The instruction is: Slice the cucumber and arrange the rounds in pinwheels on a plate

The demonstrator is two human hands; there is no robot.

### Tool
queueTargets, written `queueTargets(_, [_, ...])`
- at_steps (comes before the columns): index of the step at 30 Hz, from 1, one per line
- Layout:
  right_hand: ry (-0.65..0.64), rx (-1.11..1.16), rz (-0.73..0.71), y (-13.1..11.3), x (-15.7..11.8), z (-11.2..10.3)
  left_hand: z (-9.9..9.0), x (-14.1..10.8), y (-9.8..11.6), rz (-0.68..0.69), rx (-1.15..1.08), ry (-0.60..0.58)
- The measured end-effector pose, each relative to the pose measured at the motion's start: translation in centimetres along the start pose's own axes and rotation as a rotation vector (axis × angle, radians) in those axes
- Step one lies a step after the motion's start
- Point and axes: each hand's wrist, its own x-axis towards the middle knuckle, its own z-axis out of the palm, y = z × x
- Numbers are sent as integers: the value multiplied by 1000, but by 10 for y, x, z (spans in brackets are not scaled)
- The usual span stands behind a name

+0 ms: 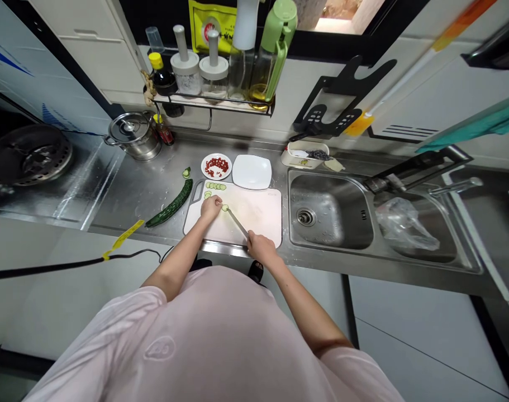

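Cucumber slices on cutting board; long cucumber piece uncut at 9 o'clock; left hand curled on board, right hand gripping kitchen knife.

Steel counter; white cabinets; dark-framed window

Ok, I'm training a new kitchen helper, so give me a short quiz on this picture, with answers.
1. Which hand holds the kitchen knife?
2. True or false: the long cucumber lies on the cutting board.
3. What lies in the right basin of the steel sink?

Key: 1. The right hand. 2. False: it lies on the steel counter beside the board. 3. A clear plastic bag.
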Motion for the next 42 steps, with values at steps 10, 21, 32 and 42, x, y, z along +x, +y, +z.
queueTargets(10, [-37, -12, -48, 1, 10, -9, -1, 1, 1, -13, 6, -13])
queueTargets(21, [-20, -16, -76, -3, 19, -17, -2, 1, 1, -24, 12, -31])
queueTargets(32, [-41, -7, -68, -7, 20, -23, -3, 3, 2, -43, 10, -44])
queueTargets(42, [-46, -13, -67, -8, 19, -26, -3, 3, 2, -49, 5, -45])
